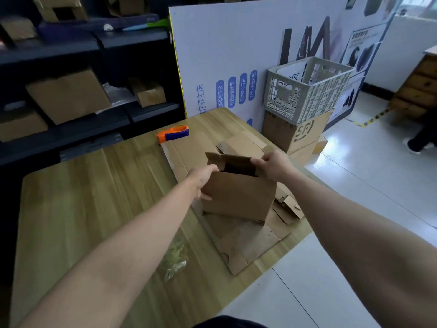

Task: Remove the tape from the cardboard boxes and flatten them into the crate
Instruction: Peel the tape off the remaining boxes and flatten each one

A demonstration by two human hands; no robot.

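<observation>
Holds the open cardboard box (238, 192) by its top: left hand (203, 178) curled round the left edge, right hand (274, 166) pinching the right flap. Rests the box on flattened cardboard (248, 237) beneath it, crate (307, 88) well beyond it.

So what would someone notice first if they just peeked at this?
Probably the left hand and right hand gripping an open cardboard box in the middle, over flattened cardboard on the wooden table. Then the pale crate perched on stacked boxes past the table's far right corner, and the orange-and-blue tape dispenser near the far edge.
</observation>
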